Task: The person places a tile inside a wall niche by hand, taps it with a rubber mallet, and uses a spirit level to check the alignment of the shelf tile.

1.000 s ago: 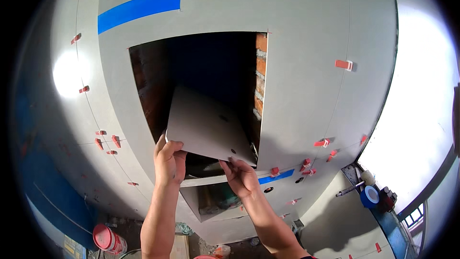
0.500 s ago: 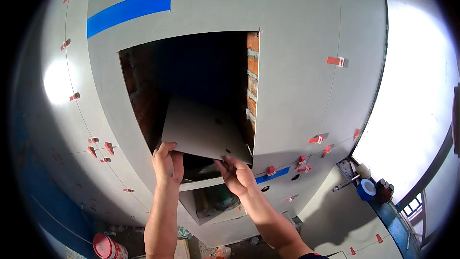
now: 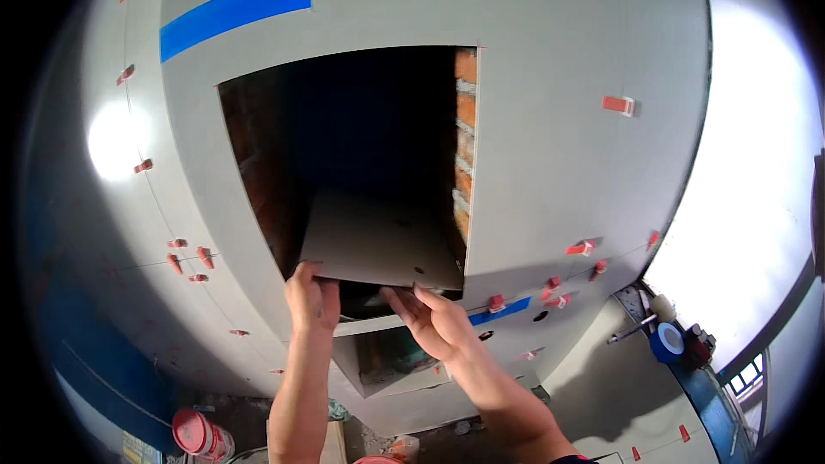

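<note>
A flat grey tile (image 3: 378,236) with two dark spots slants inside the rectangular wall opening (image 3: 471,198). My left hand (image 3: 313,299) grips its near left corner, thumb on top. Under and against the near edge, right of the middle, is my right hand (image 3: 434,320), its fingers closed on that edge. Below the tile a dark gap shows between it and the lower edge of the opening. The fingertips under the tile are partly hidden.
Bare brick (image 3: 465,107) lines the opening's sides. Red levelling clips (image 3: 617,105) stand out along the wall joints. Blue tape (image 3: 236,13) crosses the wall above. A lower niche (image 3: 391,361) lies beneath. A roll of blue tape (image 3: 666,342) sits on the right ledge; a red-lidded bucket (image 3: 193,431) stands lower left.
The tile's far edge has dropped, so the tile lies flatter in the opening. Both hands keep their hold on its near edge. The whole view has shifted slightly.
</note>
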### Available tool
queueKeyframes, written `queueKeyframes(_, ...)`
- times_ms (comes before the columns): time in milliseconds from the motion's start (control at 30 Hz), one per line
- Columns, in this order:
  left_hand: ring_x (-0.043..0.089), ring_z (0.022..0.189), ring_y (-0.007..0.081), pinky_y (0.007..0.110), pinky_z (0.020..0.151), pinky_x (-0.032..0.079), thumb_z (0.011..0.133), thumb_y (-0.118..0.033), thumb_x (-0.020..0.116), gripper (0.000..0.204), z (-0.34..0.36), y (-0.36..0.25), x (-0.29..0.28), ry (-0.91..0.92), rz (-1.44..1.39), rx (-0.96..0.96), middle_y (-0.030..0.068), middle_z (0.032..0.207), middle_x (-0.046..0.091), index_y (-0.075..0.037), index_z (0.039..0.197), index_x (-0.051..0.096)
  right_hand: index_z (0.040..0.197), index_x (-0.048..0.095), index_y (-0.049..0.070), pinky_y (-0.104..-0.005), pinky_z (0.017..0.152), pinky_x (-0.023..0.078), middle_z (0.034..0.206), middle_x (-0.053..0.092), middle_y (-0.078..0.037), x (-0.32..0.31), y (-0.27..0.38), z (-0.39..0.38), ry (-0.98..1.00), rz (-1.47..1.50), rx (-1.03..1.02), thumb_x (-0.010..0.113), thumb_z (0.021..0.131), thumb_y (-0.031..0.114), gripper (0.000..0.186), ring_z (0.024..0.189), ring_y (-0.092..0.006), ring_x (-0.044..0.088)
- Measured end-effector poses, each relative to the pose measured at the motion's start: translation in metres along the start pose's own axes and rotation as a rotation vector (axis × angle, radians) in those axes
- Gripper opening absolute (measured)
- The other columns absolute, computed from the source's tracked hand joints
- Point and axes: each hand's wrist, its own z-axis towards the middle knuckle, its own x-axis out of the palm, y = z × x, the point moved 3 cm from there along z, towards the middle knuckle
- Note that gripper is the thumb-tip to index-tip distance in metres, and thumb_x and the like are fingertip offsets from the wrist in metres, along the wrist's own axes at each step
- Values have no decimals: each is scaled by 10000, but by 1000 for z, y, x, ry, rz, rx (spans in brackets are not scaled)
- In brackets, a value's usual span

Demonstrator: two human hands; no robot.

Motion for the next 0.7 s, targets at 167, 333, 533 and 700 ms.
queueKeyframes(167,561,1041,280,403,940,450,799,47,480,202,-10,4,5,-23,-91,-25,157,1089,593,103,960,589,1133,604,-36,-336,814,544,1069,652,-132,14,24,-32,222,-1139,-654,647,927,89,244,954,-235,658)
queueKeyframes(333,545,1040,277,375,963,415,715,98,468,222,-7,2,2,3,-123,-67,139,1055,594,76,905,580,1089,660,23,-409,868,490,1184,573,-108,25,16,-2,313,-1822,-1295,726,775,34,321,1061,-332,542)
queueKeyframes(533,514,1032,292,417,973,389,677,55,460,187,-17,-7,10,1,-165,-194,155,1035,576,42,831,564,1075,682,77,-355,820,519,1044,652,-75,33,7,17,370,-1869,-1323,681,810,66,265,972,-257,634)
queueKeyframes(700,325,1317,392,492,1174,195,722,-20,411,517,-43,-7,-16,35,-357,-227,262,1347,392,183,1197,383,1092,680,73,-356,809,523,1072,657,-67,24,0,17,390,-1837,-1263,689,804,52,289,954,-259,647)
